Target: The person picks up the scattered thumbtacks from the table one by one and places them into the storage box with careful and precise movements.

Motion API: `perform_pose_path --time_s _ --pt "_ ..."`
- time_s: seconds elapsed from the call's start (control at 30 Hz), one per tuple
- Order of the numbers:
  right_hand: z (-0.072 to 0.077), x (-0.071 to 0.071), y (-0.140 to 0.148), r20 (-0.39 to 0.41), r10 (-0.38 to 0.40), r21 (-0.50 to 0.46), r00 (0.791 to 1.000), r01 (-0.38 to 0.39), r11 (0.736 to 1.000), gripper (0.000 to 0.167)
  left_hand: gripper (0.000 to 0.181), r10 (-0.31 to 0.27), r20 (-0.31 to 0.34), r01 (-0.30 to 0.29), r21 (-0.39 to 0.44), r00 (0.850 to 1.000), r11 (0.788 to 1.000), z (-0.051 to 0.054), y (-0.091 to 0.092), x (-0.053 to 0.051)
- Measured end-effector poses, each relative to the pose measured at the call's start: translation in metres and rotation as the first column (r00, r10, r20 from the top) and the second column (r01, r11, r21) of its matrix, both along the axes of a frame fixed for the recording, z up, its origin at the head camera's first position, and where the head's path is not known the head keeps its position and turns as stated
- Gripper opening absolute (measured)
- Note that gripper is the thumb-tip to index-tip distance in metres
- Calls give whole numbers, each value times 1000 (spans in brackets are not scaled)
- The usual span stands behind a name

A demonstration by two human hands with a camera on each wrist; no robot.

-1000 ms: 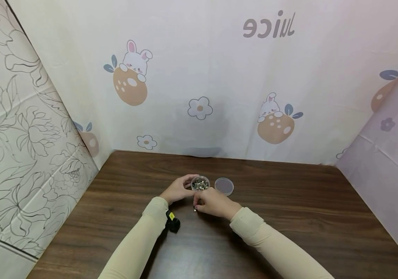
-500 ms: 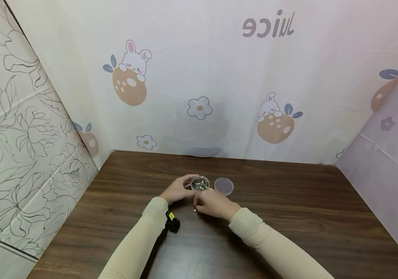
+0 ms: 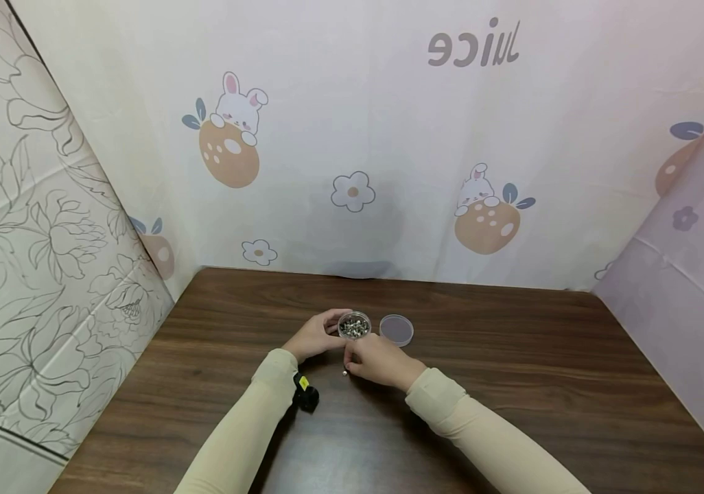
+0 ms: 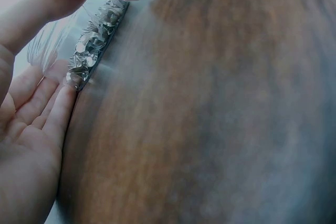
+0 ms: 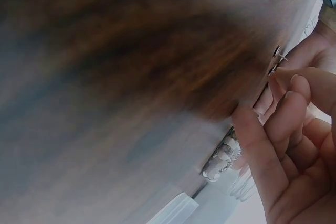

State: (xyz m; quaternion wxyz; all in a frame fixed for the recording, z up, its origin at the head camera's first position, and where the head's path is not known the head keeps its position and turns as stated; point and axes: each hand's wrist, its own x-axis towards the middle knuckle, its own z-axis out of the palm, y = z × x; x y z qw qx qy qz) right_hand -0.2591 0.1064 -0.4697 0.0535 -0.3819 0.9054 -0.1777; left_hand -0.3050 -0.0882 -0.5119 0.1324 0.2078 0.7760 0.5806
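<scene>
In the head view, my left hand (image 3: 318,335) holds a clear round dish (image 3: 355,313) between thumb and fingers on the table. Silvery thumbtacks (image 4: 92,45) fill its bottom. My right hand (image 3: 383,360) is low over the table just in front of the dish, its index finger and thumb pinching a thumbtack (image 5: 272,70), mostly hidden by the fingertips. Beside those fingertips another thumbtack (image 3: 344,373) is on the wood. In the right wrist view that loose tack (image 5: 280,54) shows its pin sticking out sideways.
To the right of the dish lies a clear round lid (image 3: 396,330). A black wrist camera with a yellow label (image 3: 305,392) sits at the left cuff. Printed cloth (image 3: 352,226) hangs behind the brown wooden table (image 3: 512,343).
Almost nothing differs. The right hand's fingertips have shifted very slightly beside the loose tack; the left hand, dish and lid have stayed in place.
</scene>
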Motion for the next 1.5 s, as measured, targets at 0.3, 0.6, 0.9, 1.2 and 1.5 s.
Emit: perform_pose_path --time_s 0.3,0.6,0.9,1.2,1.5 --pt "5 1 6 0 18 -49 1000 -18 999 10 66 3 7 -3 -4 1000 1000 1 -1 1" --pt "18 -2 16 44 -57 -121 997 62 991 6 67 21 25 -21 -3 999 1000 6 0 7" --pt "20 -9 20 1 -181 -137 984 179 974 9 70 12 57 -13 23 998 1000 27 1 19" --pt "22 -22 21 24 -328 -160 944 328 931 9 69 22 70 -24 28 997 999 27 3 20" --pt "21 -34 19 16 -348 -162 937 346 924 9 69 39 64 -38 -19 997 999 1 1 2"
